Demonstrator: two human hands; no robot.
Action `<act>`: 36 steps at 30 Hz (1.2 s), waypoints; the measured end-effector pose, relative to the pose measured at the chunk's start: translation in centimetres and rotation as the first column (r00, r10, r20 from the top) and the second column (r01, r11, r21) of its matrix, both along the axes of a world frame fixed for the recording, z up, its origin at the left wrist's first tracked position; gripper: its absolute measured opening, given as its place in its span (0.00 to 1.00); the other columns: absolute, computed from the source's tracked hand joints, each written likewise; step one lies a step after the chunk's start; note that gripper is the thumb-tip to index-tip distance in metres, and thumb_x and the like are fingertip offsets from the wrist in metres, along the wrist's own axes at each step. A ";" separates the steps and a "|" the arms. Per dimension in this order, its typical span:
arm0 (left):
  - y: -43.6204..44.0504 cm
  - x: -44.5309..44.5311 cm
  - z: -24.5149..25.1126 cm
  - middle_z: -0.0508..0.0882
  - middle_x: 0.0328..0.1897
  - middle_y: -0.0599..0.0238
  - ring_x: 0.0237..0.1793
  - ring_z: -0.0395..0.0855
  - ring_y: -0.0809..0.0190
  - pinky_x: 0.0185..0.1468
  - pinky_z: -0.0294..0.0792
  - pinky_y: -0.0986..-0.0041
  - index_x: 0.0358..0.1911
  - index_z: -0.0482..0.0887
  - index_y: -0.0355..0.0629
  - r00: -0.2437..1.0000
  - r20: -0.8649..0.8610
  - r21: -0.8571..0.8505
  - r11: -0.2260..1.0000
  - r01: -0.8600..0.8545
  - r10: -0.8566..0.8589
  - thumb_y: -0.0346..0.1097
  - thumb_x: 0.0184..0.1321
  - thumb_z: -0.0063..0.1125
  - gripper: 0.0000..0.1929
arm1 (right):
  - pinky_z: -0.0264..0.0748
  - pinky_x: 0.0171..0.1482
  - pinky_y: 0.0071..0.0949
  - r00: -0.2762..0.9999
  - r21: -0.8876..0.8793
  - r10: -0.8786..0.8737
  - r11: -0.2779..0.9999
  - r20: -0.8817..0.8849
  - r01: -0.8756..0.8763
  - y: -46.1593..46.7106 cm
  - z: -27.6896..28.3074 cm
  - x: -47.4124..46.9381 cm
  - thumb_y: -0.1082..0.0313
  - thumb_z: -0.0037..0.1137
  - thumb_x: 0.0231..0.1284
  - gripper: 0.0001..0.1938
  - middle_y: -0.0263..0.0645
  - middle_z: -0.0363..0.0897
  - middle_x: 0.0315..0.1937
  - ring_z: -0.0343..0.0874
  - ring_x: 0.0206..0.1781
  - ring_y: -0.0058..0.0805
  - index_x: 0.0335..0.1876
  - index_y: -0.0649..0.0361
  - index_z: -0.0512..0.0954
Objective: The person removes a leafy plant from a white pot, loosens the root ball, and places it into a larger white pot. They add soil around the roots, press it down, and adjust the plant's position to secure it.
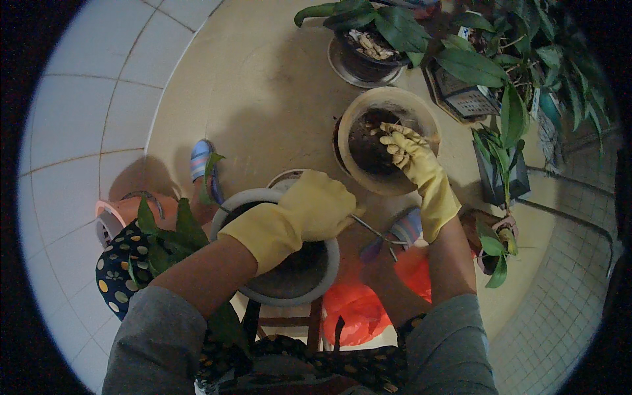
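Observation:
Both my hands wear yellow rubber gloves. My left hand (318, 207) is closed on a thin metal-shafted hand tool (375, 231) above a grey round pot (330, 266); prongs or a bent end show at the tool's right, and its exact kind is unclear. My right hand (402, 143) reaches into a beige round pot (355, 173), fingers bent over dark soil (377, 143). Whether the fingers pinch anything is unclear. Long green leaves (187, 227) rise at the left of the grey pot, whose inside is partly hidden by my left hand and forearm.
A potted plant (370, 69) stands beyond the beige pot, with more potted plants (464, 94) at the upper right. A square dark planter (503, 173) is at the right. A red plastic bag (355, 311) lies near my feet, beside a wooden stool (286, 322). An orange pot (131, 210) lies at the left.

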State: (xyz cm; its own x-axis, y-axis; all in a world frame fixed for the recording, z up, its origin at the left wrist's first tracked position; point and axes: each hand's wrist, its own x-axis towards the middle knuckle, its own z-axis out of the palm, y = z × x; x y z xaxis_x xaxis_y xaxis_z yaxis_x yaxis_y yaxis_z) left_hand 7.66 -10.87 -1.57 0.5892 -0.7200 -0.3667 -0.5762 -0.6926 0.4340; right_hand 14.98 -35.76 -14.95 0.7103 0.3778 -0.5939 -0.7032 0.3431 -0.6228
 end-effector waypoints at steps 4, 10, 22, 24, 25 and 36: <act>0.0 0.0 0.0 0.84 0.26 0.55 0.30 0.84 0.46 0.36 0.75 0.55 0.22 0.84 0.44 0.999 0.017 -0.057 0.997 -0.048 0.049 0.47 0.60 0.54 0.16 | 0.73 0.31 0.18 0.975 -0.420 0.211 0.880 -0.071 -0.221 -0.6 -0.7 -0.1 0.66 0.54 0.69 0.14 0.42 0.85 0.42 0.82 0.37 0.24 0.55 0.61 0.76; -0.2 0.2 0.2 0.85 0.28 0.54 0.31 0.85 0.46 0.37 0.76 0.55 0.24 0.85 0.44 0.999 -0.011 0.007 1.000 -0.031 0.031 0.49 0.61 0.53 0.18 | 0.76 0.40 0.21 0.977 -0.321 0.137 0.944 0.165 -0.078 -1.4 1.1 -0.8 0.66 0.55 0.66 0.17 0.41 0.85 0.45 0.84 0.42 0.26 0.59 0.61 0.76; -0.2 0.0 0.1 0.86 0.29 0.54 0.32 0.86 0.47 0.38 0.75 0.56 0.27 0.87 0.45 0.999 0.010 -0.007 0.999 -0.043 0.043 0.50 0.62 0.54 0.17 | 0.74 0.36 0.17 0.983 -0.244 0.039 0.970 0.179 0.006 -1.6 1.6 -1.6 0.68 0.54 0.68 0.13 0.42 0.85 0.44 0.83 0.38 0.22 0.54 0.62 0.79; -0.2 0.0 0.1 0.86 0.29 0.54 0.32 0.86 0.47 0.38 0.75 0.56 0.26 0.87 0.45 0.999 0.015 -0.012 0.999 -0.041 0.041 0.50 0.62 0.54 0.17 | 0.74 0.35 0.17 0.986 -0.266 0.028 0.964 0.167 0.017 -1.7 1.1 -1.5 0.71 0.52 0.68 0.10 0.43 0.85 0.43 0.83 0.37 0.23 0.50 0.63 0.79; -0.2 -0.1 0.1 0.86 0.29 0.54 0.32 0.85 0.47 0.38 0.75 0.56 0.26 0.87 0.45 0.999 0.014 -0.008 0.999 -0.043 0.043 0.50 0.62 0.54 0.17 | 0.74 0.34 0.17 0.986 -0.293 0.046 0.956 0.159 0.003 -1.7 0.9 -1.4 0.72 0.51 0.68 0.09 0.44 0.86 0.41 0.83 0.36 0.23 0.49 0.63 0.80; -0.1 -0.1 -0.8 0.84 0.29 0.57 0.34 0.84 0.48 0.37 0.75 0.54 0.24 0.84 0.46 0.999 -0.039 0.040 0.999 -0.011 0.013 0.45 0.51 0.59 0.11 | 0.75 0.34 0.17 0.983 -0.427 0.099 0.904 0.156 -0.024 -2.1 3.5 0.9 0.75 0.50 0.65 0.11 0.38 0.86 0.38 0.83 0.35 0.21 0.49 0.62 0.81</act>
